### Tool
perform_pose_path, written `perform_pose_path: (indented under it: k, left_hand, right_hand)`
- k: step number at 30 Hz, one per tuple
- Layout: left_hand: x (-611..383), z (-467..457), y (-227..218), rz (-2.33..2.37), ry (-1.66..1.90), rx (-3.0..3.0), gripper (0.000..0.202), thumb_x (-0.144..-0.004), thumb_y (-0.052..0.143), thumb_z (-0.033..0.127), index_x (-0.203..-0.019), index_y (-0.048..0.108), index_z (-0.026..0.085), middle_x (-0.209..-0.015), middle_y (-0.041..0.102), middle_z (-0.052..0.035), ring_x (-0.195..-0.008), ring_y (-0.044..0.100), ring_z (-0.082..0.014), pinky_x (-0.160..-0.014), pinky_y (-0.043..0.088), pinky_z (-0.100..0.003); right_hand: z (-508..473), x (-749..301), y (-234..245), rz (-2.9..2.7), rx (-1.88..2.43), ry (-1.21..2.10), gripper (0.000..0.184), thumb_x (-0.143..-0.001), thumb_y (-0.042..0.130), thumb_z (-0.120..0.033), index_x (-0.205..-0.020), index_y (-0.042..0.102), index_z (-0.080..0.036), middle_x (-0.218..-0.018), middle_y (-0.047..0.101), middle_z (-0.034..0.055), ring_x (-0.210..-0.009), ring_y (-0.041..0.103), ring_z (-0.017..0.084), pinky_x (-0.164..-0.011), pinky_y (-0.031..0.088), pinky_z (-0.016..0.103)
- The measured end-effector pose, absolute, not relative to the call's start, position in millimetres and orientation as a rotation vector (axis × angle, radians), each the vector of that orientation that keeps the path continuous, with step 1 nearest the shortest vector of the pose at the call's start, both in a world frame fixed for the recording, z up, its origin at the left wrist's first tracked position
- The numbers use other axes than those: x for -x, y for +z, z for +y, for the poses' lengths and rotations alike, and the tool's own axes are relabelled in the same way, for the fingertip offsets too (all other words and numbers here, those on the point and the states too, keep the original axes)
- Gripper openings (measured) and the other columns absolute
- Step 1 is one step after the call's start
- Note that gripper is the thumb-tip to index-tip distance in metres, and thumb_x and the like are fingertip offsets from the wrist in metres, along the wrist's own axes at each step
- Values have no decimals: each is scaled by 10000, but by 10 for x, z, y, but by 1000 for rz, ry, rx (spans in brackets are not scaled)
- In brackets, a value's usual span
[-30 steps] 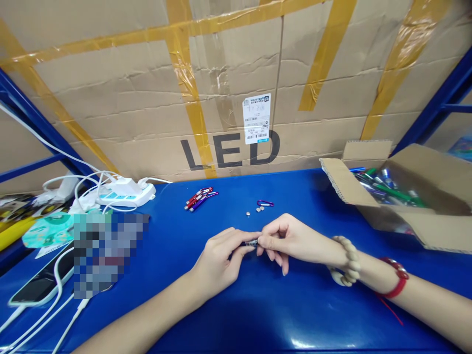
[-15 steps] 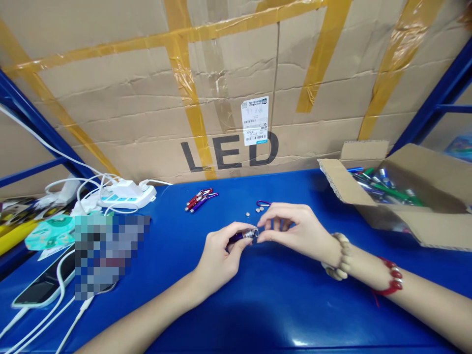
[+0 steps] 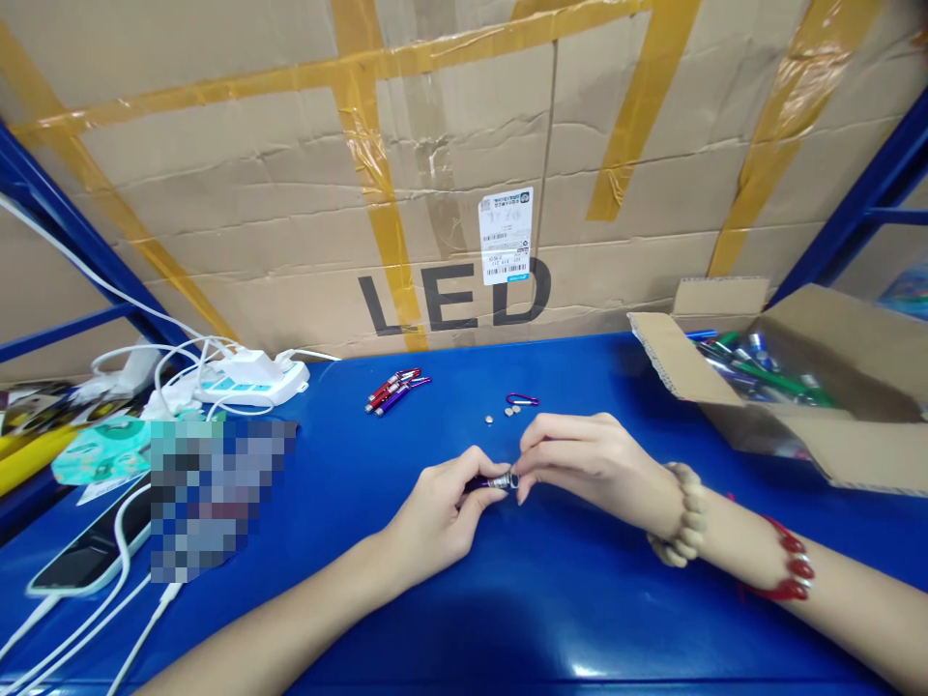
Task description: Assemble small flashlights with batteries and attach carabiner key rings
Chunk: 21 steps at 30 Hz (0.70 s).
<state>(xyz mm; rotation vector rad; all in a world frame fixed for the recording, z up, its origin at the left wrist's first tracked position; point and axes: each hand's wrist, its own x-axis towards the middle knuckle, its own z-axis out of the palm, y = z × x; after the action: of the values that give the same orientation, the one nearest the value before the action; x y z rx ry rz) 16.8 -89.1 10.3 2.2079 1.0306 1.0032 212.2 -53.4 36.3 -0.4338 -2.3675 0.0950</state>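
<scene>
My left hand (image 3: 440, 507) is closed around a small dark purple flashlight (image 3: 499, 480), its silvery threaded end pointing right. That end shows a round opening. At this opening are the fingertips of my right hand (image 3: 587, 459), bent together in a pinch; whatever lies between them is too small to make out. Just beyond the hands, several button cells (image 3: 488, 420) lie on the blue table (image 3: 500, 599). Behind them rests a purple carabiner clip (image 3: 523, 399). Farther left sits a little group of red and purple mini flashlights (image 3: 393, 391) with clips.
An open cardboard box (image 3: 768, 416) with many coloured flashlights stands at the right. On the left are a white power strip (image 3: 253, 380), charging cables and a phone (image 3: 94, 551). A large taped carton (image 3: 275, 222) marked LED closes off the back.
Both hands have shifted slightly down and to the right with the flashlight. My right fingertips now sit closer around its open end. The carabiner behind shows more fully.
</scene>
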Motion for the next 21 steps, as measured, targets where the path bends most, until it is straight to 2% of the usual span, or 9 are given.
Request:
perform_pose_path:
  k: [5, 13, 21]
  left_hand:
    - [-170, -889, 76, 996, 1064, -2335, 110, -824, 474, 95, -810, 546, 178, -788, 679, -31, -738, 654, -137, -671, 501, -204]
    - [-167, -873, 60, 965, 1168, -2390, 110, -824, 484, 83, -799, 551, 167, -724, 655, -24, -706, 648, -124, -656, 497, -178]
    - [-160, -861, 58, 978, 1217, -2397, 97, -820, 488, 82, -797, 542, 159, -719, 644, -32, -682, 641, -120, -626, 495, -173]
  right_hand:
    - [-552, -2139, 356, -2418, 414, 72, 169, -860, 516, -203, -770, 650, -153, -753, 606, 10, -638, 565, 61, -526, 392, 158]
    - [-524, -2106, 287, -2281, 421, 349, 91, -797, 601, -182, -740, 658, -141, -729, 605, 20, -663, 566, 75, -598, 442, 167]
    - [-563, -2007, 309, -2089, 560, 489, 172, -738, 663, -279, -621, 660, -153, -619, 618, 10, -587, 571, 83, -556, 457, 182]
